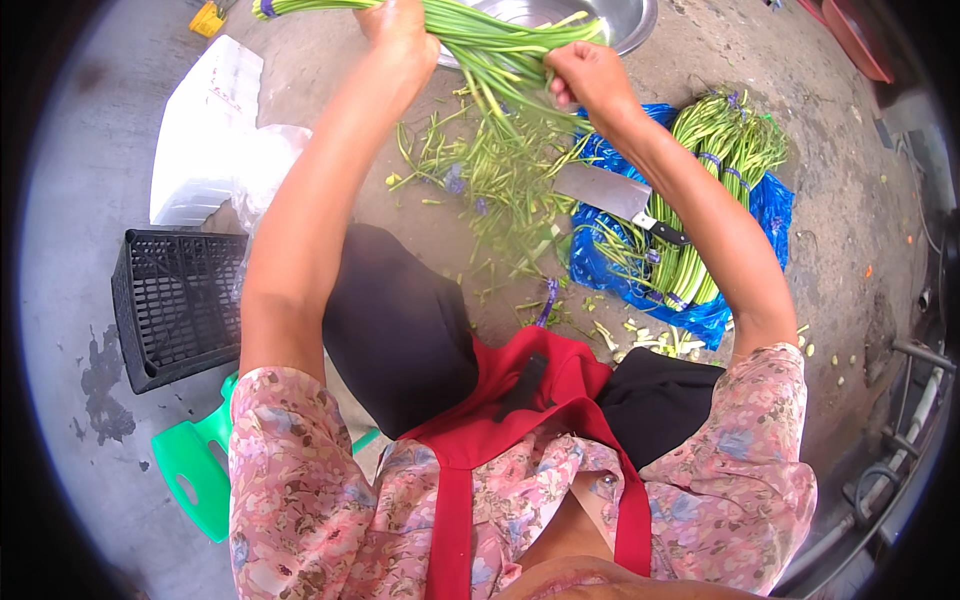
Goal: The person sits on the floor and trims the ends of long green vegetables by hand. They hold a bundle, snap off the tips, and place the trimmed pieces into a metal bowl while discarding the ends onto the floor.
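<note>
My left hand [396, 28] grips a long bunch of garlic scapes [491, 45], held sideways at the top of the view. A purple band wraps the bunch's left end. At its right end, the curled fingers of my right hand [591, 79] pinch some stems; several stems hang down from the bunch. Behind it sits a steel basin [637, 26], partly covered. Below my right forearm, a cleaver [604, 189] with a black handle lies across banded scape bundles [694, 255] on a blue plastic bag [592, 259]. Loose trimmings [499, 176] are strewn on the ground below the held bunch.
To the left stand a white foam box [206, 124], a clear plastic bag [274, 161] and a black plastic crate [180, 307]. A green plastic stool [191, 465] is at my left side. Metal pipes [911, 420] run along the right edge; a red basin [855, 41] is far right.
</note>
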Action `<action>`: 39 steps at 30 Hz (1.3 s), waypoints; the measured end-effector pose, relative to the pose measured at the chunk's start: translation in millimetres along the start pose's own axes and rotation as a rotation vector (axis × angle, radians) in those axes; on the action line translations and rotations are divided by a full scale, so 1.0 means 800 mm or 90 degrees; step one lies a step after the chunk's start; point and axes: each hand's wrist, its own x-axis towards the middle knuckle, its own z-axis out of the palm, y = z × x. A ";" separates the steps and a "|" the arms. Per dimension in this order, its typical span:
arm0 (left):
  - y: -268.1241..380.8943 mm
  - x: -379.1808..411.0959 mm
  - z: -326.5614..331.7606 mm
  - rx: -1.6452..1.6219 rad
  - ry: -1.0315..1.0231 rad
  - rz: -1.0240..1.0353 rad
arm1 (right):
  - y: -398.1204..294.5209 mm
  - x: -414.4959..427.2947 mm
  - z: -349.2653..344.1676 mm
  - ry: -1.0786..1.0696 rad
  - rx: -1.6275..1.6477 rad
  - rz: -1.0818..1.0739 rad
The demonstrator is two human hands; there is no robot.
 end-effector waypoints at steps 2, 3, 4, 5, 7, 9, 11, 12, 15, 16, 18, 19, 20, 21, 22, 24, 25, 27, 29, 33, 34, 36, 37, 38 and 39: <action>-0.008 0.005 0.003 -0.027 -0.010 0.007 | -0.003 0.019 -0.003 0.030 0.164 0.080; -0.009 0.004 0.005 -0.030 -0.006 0.007 | -0.006 0.027 -0.004 0.045 0.245 0.122; -0.008 0.003 0.008 -0.034 -0.002 0.005 | -0.008 0.032 -0.004 0.066 0.329 0.116; -0.008 0.003 0.010 -0.039 0.002 0.004 | -0.009 0.042 -0.010 0.094 0.378 0.107; -0.009 0.025 -0.011 -0.045 -0.048 -0.057 | -0.008 0.065 -0.041 0.154 0.478 0.087; -0.012 0.026 -0.004 -0.049 -0.060 -0.079 | -0.006 0.088 -0.093 0.232 0.477 0.053; 0.010 0.009 -0.005 -0.022 0.005 -0.031 | -0.051 0.033 -0.070 0.025 0.259 -0.032; 0.011 0.016 -0.017 -0.038 -0.004 -0.001 | -0.079 -0.009 -0.059 -0.074 0.147 -0.077; 0.003 0.027 -0.021 -0.024 -0.006 -0.005 | -0.103 -0.077 -0.017 -0.200 -0.202 -0.059; 0.001 0.024 -0.017 -0.024 0.001 -0.006 | -0.087 -0.076 -0.007 -0.249 -0.312 -0.113; 0.002 0.019 -0.009 -0.022 0.017 -0.003 | -0.038 -0.064 0.010 -0.162 -0.525 -0.452; 0.001 0.019 -0.007 -0.024 0.018 -0.004 | -0.022 -0.059 0.018 -0.083 -0.618 -0.577; -0.001 0.019 -0.005 -0.025 0.020 -0.005 | -0.012 -0.053 0.022 -0.091 -0.660 -0.513; 0.001 0.018 -0.005 -0.026 0.024 -0.003 | -0.008 -0.047 0.027 -0.100 -0.698 -0.451; 0.002 0.017 -0.004 -0.029 0.024 -0.003 | -0.005 -0.044 0.030 -0.110 -0.735 -0.387; 0.003 0.016 -0.005 -0.037 0.024 -0.002 | -0.004 -0.043 0.032 -0.116 -0.701 -0.362; 0.003 0.018 -0.007 -0.034 0.020 -0.007 | -0.005 -0.043 0.034 -0.119 -0.684 -0.349; 0.005 0.020 -0.010 -0.028 0.011 -0.018 | -0.009 -0.039 0.043 -0.126 -0.675 -0.311; 0.004 0.019 -0.011 -0.023 0.019 -0.001 | -0.005 -0.033 0.052 -0.117 -0.619 -0.304; 0.008 0.025 -0.013 -0.049 0.011 0.011 | 0.021 -0.022 0.070 -0.083 -0.425 -0.278; 0.009 0.026 -0.015 -0.055 0.008 0.011 | 0.024 -0.019 0.075 -0.080 -0.379 -0.252; 0.008 0.030 -0.019 -0.067 0.003 0.010 | 0.028 -0.017 0.084 -0.070 -0.367 -0.267; 0.008 0.037 -0.023 -0.075 0.015 -0.010 | 0.029 -0.016 0.088 -0.065 -0.360 -0.275; 0.011 0.047 -0.025 -0.084 0.026 -0.029 | 0.031 -0.019 0.092 -0.048 -0.367 -0.267; 0.013 0.058 -0.030 -0.093 0.038 -0.047 | 0.028 -0.025 0.095 -0.014 -0.323 -0.276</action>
